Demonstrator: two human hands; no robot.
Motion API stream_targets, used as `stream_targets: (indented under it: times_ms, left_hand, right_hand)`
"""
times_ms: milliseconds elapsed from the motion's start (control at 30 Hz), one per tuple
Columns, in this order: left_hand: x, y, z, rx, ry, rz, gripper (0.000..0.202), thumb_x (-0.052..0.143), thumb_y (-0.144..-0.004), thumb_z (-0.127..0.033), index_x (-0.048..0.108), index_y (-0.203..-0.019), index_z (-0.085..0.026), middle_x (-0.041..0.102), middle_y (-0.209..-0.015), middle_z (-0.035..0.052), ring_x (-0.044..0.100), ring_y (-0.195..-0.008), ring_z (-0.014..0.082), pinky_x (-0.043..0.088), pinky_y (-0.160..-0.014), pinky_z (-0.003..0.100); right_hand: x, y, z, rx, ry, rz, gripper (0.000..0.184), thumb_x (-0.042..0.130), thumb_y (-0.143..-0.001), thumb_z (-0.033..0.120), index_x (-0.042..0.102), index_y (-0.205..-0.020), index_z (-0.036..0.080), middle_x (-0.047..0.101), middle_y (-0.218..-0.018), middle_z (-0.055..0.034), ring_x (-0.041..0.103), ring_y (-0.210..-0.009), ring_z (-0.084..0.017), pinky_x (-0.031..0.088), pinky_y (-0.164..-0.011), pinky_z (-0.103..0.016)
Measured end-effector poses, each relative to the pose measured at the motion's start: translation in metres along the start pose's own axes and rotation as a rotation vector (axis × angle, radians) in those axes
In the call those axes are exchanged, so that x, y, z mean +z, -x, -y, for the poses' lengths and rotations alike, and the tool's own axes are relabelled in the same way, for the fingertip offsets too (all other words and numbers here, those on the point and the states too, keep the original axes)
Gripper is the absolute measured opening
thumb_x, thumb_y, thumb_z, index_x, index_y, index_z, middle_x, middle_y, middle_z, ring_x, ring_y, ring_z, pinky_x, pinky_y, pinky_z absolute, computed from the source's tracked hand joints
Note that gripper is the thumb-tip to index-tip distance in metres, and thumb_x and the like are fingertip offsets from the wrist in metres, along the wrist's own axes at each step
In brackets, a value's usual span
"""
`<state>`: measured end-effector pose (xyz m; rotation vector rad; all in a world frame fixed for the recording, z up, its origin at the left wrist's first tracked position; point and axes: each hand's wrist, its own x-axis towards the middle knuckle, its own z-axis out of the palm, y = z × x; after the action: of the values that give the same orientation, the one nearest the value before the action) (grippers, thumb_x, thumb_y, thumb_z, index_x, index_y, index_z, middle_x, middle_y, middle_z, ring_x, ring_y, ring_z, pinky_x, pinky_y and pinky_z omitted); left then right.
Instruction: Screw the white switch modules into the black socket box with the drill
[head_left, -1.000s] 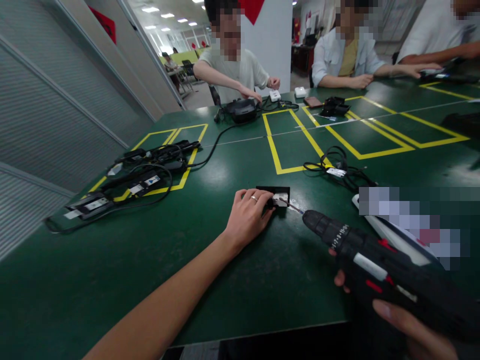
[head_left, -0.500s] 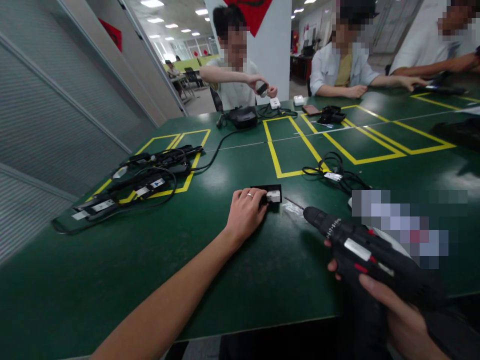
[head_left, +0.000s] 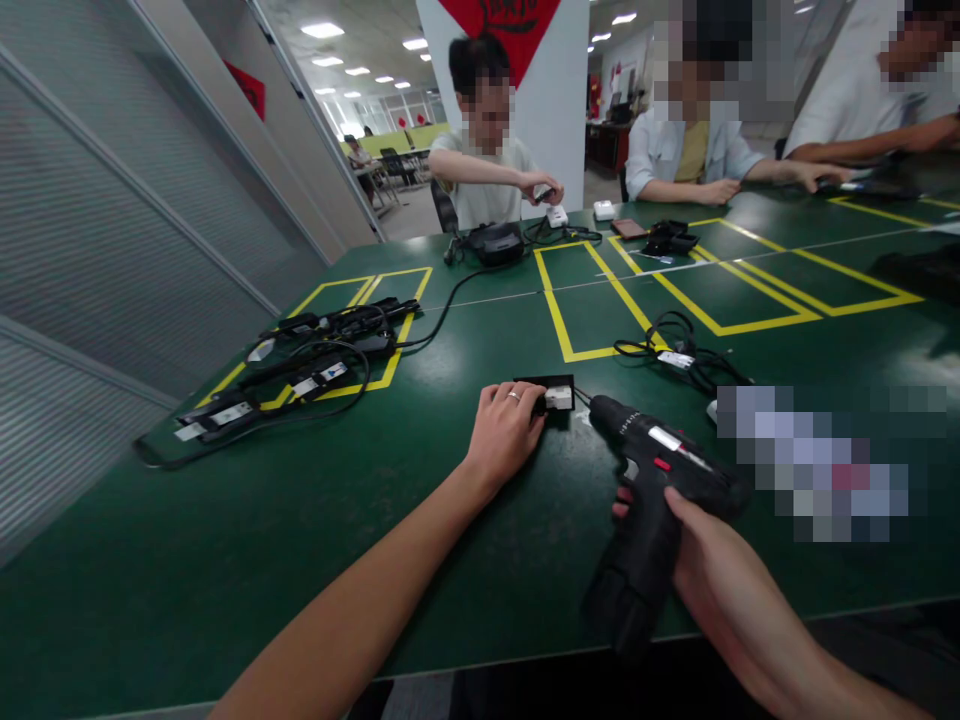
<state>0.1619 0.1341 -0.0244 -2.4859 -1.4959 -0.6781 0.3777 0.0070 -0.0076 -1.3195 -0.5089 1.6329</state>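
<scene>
My left hand [head_left: 504, 430] is closed on the left end of a small black plastic case [head_left: 568, 384] lying on the green table, its fingertips partly hidden. A white block [head_left: 559, 399] sits in the case beside the fingers. My right hand [head_left: 709, 560] grips the handle of a black cordless drill [head_left: 664, 455] with red accents. The thin bit points left, with its tip close to the right edge of the case; whether they touch I cannot tell. A small shiny scrap [head_left: 582, 418] lies under the drill's front end.
Black power strips and cables [head_left: 322, 365] lie at the left inside yellow tape. A coiled black cable [head_left: 675, 350] is beyond the drill. A blurred-out pale item [head_left: 810, 460] lies to the right. Across the green table [head_left: 420, 520], several people sit with their hands on objects.
My right hand has brought the drill left and farther forward, so its bit is now at the case's right edge. My left hand keeps its hold. The view has shifted slightly.
</scene>
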Motion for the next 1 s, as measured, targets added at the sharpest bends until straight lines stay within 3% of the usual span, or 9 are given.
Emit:
stream_targets:
  times_ms: [200, 400, 533, 633, 700, 767, 833, 900, 1000]
  left_hand:
    - [-0.001, 0.000, -0.001, -0.007, 0.013, 0.012, 0.028, 0.057, -0.086, -0.020, 0.053, -0.114, -0.020, 0.063, -0.113, 0.0076, 0.056, -0.105, 0.0253, 0.038, -0.091, 0.042]
    - [-0.001, 0.001, 0.001, -0.003, 0.031, 0.016, 0.027, 0.056, -0.086, -0.019, 0.053, -0.113, -0.021, 0.063, -0.113, 0.0078, 0.055, -0.107, 0.0256, 0.038, -0.092, 0.043]
    - [-0.001, 0.002, 0.001, -0.009, 0.034, 0.015, 0.028, 0.057, -0.086, -0.019, 0.054, -0.113, -0.020, 0.063, -0.114, 0.0077, 0.055, -0.107, 0.0256, 0.038, -0.092, 0.043]
    - [-0.001, 0.002, 0.001, -0.009, 0.027, 0.011, 0.029, 0.058, -0.085, -0.019, 0.054, -0.114, -0.021, 0.063, -0.114, 0.0073, 0.055, -0.107, 0.0247, 0.039, -0.091, 0.042]
    - [-0.001, 0.001, 0.001, -0.007, 0.025, 0.014, 0.030, 0.058, -0.085, -0.019, 0.054, -0.114, -0.021, 0.063, -0.114, 0.0073, 0.056, -0.107, 0.0243, 0.039, -0.091, 0.042]
    - [-0.001, 0.001, 0.001, -0.006, 0.027, 0.022, 0.029, 0.058, -0.086, -0.019, 0.054, -0.114, -0.020, 0.063, -0.115, 0.0075, 0.056, -0.107, 0.0245, 0.039, -0.091, 0.041]
    - [-0.001, 0.001, 0.000, -0.008, 0.028, 0.025, 0.028, 0.057, -0.086, -0.020, 0.054, -0.114, -0.020, 0.063, -0.115, 0.0076, 0.055, -0.107, 0.0247, 0.039, -0.091, 0.041]
    - [-0.002, 0.002, 0.000, -0.013, 0.024, 0.024, 0.028, 0.057, -0.086, -0.019, 0.054, -0.114, -0.020, 0.063, -0.115, 0.0074, 0.055, -0.108, 0.0245, 0.038, -0.091, 0.041]
    - [-0.004, 0.003, 0.000, -0.016, 0.026, 0.027, 0.029, 0.058, -0.086, -0.020, 0.054, -0.115, -0.021, 0.063, -0.116, 0.0066, 0.055, -0.108, 0.0239, 0.038, -0.092, 0.041]
  right_hand:
    - [-0.004, 0.009, 0.006, -0.076, 0.239, 0.138, 0.028, 0.063, -0.084, 0.032, 0.067, -0.110, 0.023, 0.074, -0.116, -0.0088, 0.066, -0.111, -0.028, 0.052, -0.095, -0.048]
    - [-0.013, 0.004, 0.008, -0.263, 0.564, 0.263, 0.028, 0.060, -0.084, 0.030, 0.067, -0.110, 0.023, 0.078, -0.096, -0.0076, 0.075, -0.084, -0.024, 0.064, -0.070, -0.040]
    - [-0.026, -0.006, 0.009, -0.402, 0.925, 0.308, 0.018, 0.059, -0.086, 0.030, 0.069, -0.097, 0.021, 0.075, -0.070, -0.0032, 0.072, -0.057, -0.020, 0.058, -0.046, -0.028]
    - [-0.024, -0.006, 0.018, -0.554, 1.229, 0.326, 0.018, 0.059, -0.085, 0.035, 0.069, -0.077, 0.021, 0.072, -0.064, -0.0053, 0.069, -0.056, -0.026, 0.056, -0.052, -0.041]
    - [-0.014, -0.002, 0.026, -0.692, 1.374, 0.334, 0.026, 0.051, -0.090, 0.035, 0.069, -0.084, 0.018, 0.072, -0.073, -0.0118, 0.069, -0.063, -0.034, 0.054, -0.056, -0.053]
    - [0.001, 0.002, 0.031, -0.870, 1.446, 0.421, 0.028, 0.050, -0.090, 0.031, 0.069, -0.100, 0.013, 0.071, -0.099, -0.0202, 0.066, -0.091, -0.041, 0.052, -0.073, -0.061]
    - [0.018, 0.002, 0.031, -1.012, 1.485, 0.532, 0.036, 0.050, -0.091, 0.030, 0.064, -0.117, 0.008, 0.063, -0.121, -0.0244, 0.055, -0.114, -0.042, 0.041, -0.096, -0.063]
    - [0.032, -0.002, 0.029, -1.087, 1.516, 0.651, 0.046, 0.053, -0.089, 0.033, 0.057, -0.127, 0.008, 0.053, -0.137, -0.0250, 0.042, -0.129, -0.041, 0.030, -0.108, -0.060]
    - [0.045, -0.013, 0.025, -1.082, 1.552, 0.742, 0.051, 0.053, -0.088, 0.044, 0.057, -0.126, 0.010, 0.060, -0.130, -0.0226, 0.051, -0.121, -0.038, 0.039, -0.102, -0.057]
